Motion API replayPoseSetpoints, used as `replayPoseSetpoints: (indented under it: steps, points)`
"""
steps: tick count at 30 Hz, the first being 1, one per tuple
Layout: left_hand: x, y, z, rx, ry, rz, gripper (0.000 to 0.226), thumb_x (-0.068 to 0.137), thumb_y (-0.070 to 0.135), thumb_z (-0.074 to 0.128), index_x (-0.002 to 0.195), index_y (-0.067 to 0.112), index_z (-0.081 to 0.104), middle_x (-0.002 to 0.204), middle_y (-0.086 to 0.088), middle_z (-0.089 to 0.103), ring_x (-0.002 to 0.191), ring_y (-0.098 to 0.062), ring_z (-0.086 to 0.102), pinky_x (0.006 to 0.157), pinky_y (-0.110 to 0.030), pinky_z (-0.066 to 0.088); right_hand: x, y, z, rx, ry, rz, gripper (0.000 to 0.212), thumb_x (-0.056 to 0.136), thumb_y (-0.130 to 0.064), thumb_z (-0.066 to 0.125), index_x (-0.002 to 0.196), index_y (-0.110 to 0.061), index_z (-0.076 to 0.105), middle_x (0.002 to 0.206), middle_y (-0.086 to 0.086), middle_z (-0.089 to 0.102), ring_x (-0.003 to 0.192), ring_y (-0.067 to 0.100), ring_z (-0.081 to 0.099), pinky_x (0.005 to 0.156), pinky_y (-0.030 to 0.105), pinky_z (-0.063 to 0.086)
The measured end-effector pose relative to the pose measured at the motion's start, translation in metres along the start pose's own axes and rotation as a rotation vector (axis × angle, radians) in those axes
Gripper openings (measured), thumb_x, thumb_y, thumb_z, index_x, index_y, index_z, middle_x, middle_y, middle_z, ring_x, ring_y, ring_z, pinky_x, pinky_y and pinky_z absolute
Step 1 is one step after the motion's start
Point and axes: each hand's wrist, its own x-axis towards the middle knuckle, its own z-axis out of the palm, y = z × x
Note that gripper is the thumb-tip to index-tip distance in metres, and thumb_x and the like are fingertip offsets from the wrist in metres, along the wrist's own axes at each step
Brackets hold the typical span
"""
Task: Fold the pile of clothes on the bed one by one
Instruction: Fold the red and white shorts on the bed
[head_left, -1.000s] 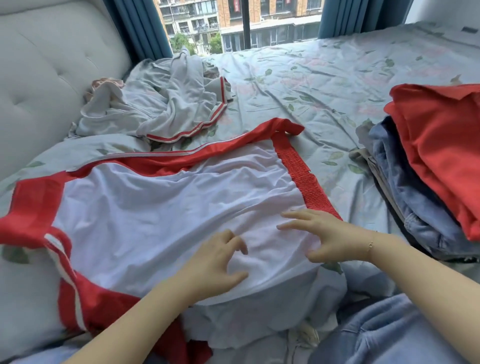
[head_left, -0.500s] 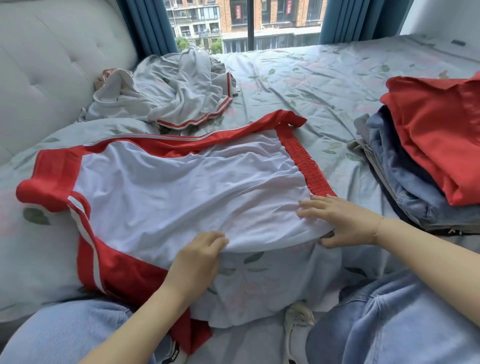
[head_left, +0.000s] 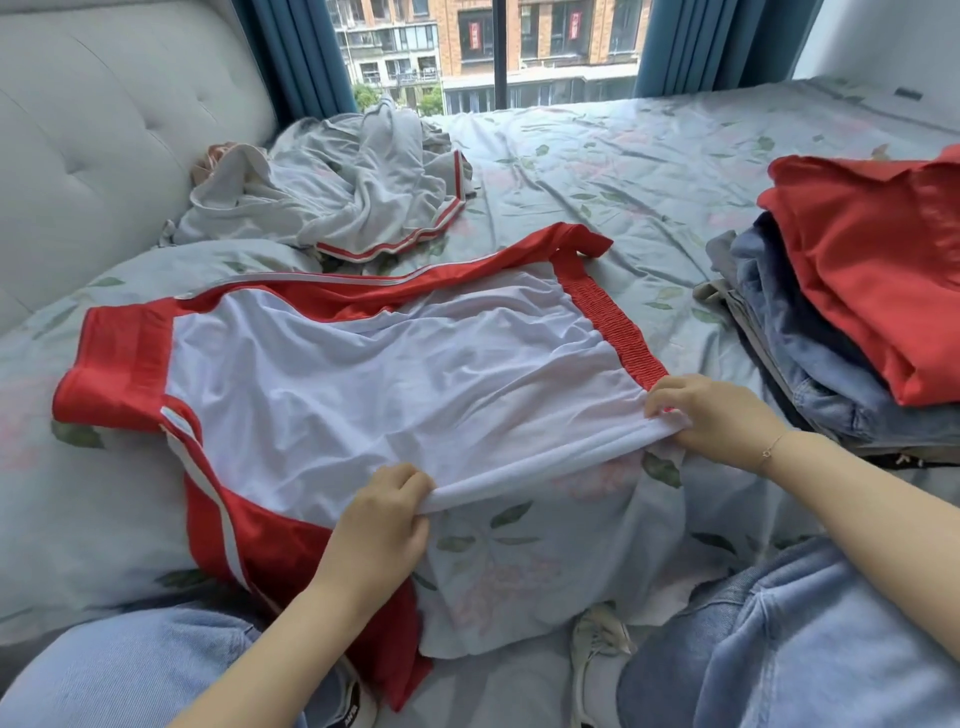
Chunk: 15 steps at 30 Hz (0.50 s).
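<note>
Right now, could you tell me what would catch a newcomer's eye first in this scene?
The red-and-white shorts spread across the bed's middle, their near edge gripped by the left hand and right hand. At the right sits a folded stack topped in red.

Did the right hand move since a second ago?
Yes. The right hand slid toward the stack of folded clothes, to the end of the red ribbed waistband, and now pinches the white-and-red shorts' near edge.
</note>
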Motion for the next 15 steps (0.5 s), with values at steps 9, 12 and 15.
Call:
replayPoseSetpoints:
  steps: [9, 12, 15]
  points:
    - [0.057, -0.005, -0.056, -0.478, -0.047, -0.100, 0.014, 0.074, 0.026, 0.046, 0.080, 0.025, 0.059, 0.061, -0.003, 0.052, 0.057, -0.005, 0.043, 0.058, -0.025, 0.035, 0.027, 0.010, -0.039, 0.815, 0.168, 0.295, 0.010, 0.086, 0.004, 0.061, 0.084, 0.001, 0.070, 0.075, 0.012, 0.063, 0.075, 0.018, 0.057, 0.060, 0.013, 0.051]
    - [0.095, -0.023, -0.065, -0.624, -0.138, -0.197, 0.019, 0.076, 0.033, 0.052, 0.083, 0.024, 0.067, 0.067, 0.000, 0.059, 0.066, -0.008, 0.047, 0.062, -0.024, 0.037, 0.049, 0.010, -0.046, 0.877, 0.258, 0.358, 0.004, 0.085, -0.011, 0.070, 0.087, -0.007, 0.071, 0.082, 0.011, 0.067, 0.073, 0.015, 0.058, 0.062, 0.018, 0.049]
    - [0.123, -0.042, -0.061, -0.656, -0.149, -0.314, 0.017, 0.082, 0.034, 0.061, 0.079, 0.020, 0.071, 0.068, 0.008, 0.057, 0.067, -0.009, 0.048, 0.063, -0.022, 0.037, 0.078, 0.010, -0.045, 0.790, 0.358, 0.371, 0.009, 0.081, -0.018, 0.076, 0.084, -0.011, 0.071, 0.078, 0.005, 0.067, 0.069, 0.005, 0.057, 0.067, 0.017, 0.045]
